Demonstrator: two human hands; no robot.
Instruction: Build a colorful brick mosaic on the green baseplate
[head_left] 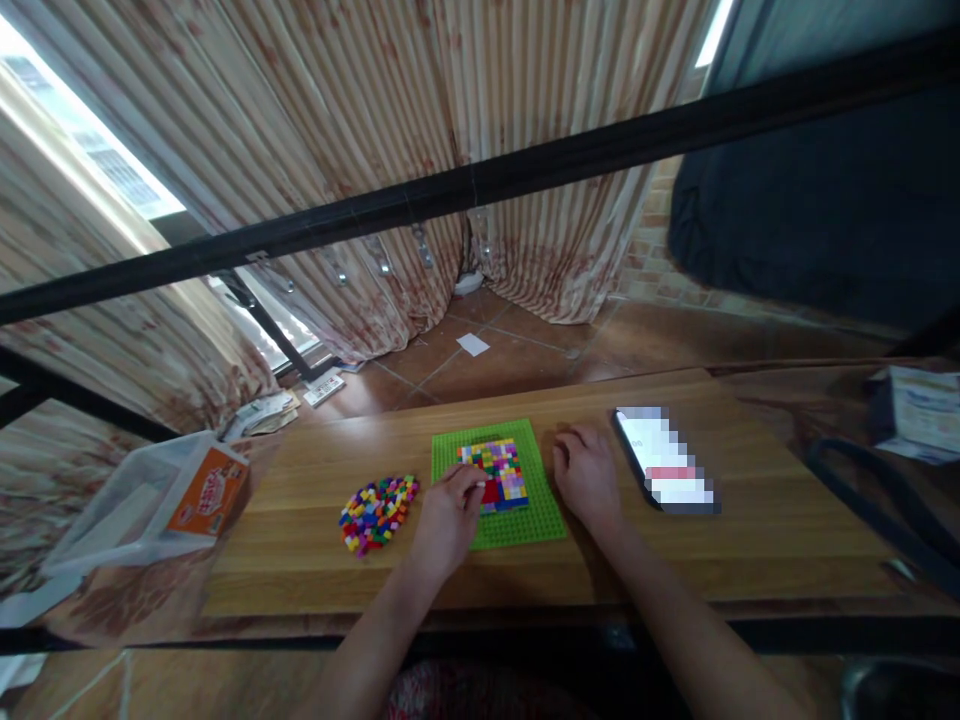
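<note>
My left hand (448,508) is over the left part of a green baseplate (544,520), its thumb and forefinger pinched on a tiny white brick (481,484). Under and beside these fingertips lies a patch of many-coloured bricks (511,465) fixed on the plate, with a red area (491,492) and a blue strip along its near edge. The hand hides part of the patch's left side. Just right of the plate, my right hand (589,472) rests on the table with its fingers curled in, and no object shows in it.
Loose coloured bricks (377,513) lie heaped on the wooden table (300,570), left of the plate. A phone (664,460) lies to the right. Beyond the table's left end stands a clear plastic bin (135,510) with an orange label. A black bar (517,175) crosses beyond the table.
</note>
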